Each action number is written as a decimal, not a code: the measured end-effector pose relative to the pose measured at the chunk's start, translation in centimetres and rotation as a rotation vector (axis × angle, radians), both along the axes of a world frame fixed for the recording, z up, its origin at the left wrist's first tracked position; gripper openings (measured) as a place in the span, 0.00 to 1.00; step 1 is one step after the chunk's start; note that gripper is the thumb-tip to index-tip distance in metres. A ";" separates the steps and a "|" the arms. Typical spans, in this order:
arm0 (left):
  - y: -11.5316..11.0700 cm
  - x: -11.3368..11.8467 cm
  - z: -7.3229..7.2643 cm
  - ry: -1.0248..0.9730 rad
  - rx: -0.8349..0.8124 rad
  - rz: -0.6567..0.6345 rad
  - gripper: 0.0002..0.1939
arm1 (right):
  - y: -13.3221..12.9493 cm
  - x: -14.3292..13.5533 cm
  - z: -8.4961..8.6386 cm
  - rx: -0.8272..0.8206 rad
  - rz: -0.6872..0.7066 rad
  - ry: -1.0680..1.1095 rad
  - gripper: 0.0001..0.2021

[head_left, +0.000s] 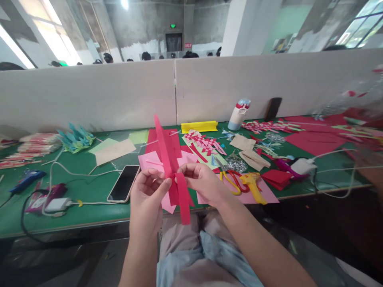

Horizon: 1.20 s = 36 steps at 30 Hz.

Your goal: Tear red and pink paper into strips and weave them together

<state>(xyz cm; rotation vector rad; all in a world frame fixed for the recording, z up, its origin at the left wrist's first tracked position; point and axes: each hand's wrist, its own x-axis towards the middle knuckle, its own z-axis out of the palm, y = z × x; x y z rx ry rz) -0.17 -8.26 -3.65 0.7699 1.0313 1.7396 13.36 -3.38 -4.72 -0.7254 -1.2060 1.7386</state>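
Several red paper strips [183, 199] cross each other in front of me, held up over the table's front edge. My left hand [149, 189] pinches them at the crossing, thumb and fingertips pressed together. From the other side, my right hand [199, 179] grips the strips at the same place, its fingertips partly hidden behind the paper. One long strip stands upright above the hands and another hangs down below them. Beneath lie pink paper sheets [149, 160] and a red sheet [151, 140].
A phone [124, 184] lies left of my hands. To the right are scissors [226, 181] and a yellow glue gun [253, 187]. Woven pink strips [205, 143], a bottle [239, 115] and a yellow folded piece [199, 126] sit farther back, before a white partition [209, 87]. White cables cross both sides.
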 end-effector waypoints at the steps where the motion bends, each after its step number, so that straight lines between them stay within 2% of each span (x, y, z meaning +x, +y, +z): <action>1: 0.0 0.0 0.0 -0.004 0.002 0.006 0.19 | 0.0 0.0 0.1 -0.007 -0.009 -0.011 0.14; 7: 0.2 0.3 0.0 -0.027 0.010 0.052 0.18 | -0.1 -0.2 -0.1 -0.030 0.042 -0.005 0.16; 23: 0.2 0.8 0.1 -0.117 0.106 0.114 0.15 | -0.5 -0.7 0.2 -0.020 -0.038 0.081 0.14; 29: 0.2 0.9 0.1 -0.090 0.123 0.157 0.15 | -0.6 -0.3 0.4 -0.043 0.052 0.007 0.13; 36: 0.3 1.1 0.1 -0.100 0.135 0.172 0.15 | -0.9 -0.6 0.5 -0.068 0.015 0.076 0.13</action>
